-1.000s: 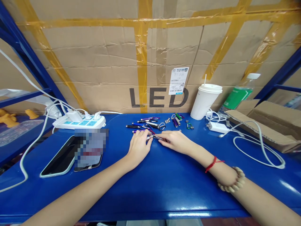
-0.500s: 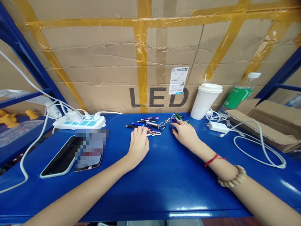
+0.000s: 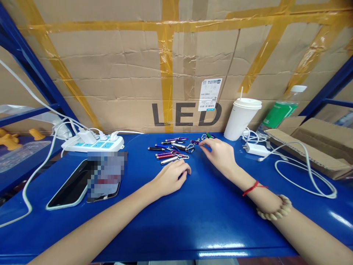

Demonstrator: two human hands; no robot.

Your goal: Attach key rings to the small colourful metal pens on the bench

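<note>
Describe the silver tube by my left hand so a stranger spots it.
On the blue table, a cluster of slim tubes lies beyond the left hand. The silver tube is the one nearest that hand, in front of its red neighbour.

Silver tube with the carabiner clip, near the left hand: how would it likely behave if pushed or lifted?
The silver tube looks round, so it may roll when pushed, though the carabiner clip at its end would probably check that. Its shiny, metal-like body suggests it is stiff, and perhaps a little slippery to pick up.
</note>
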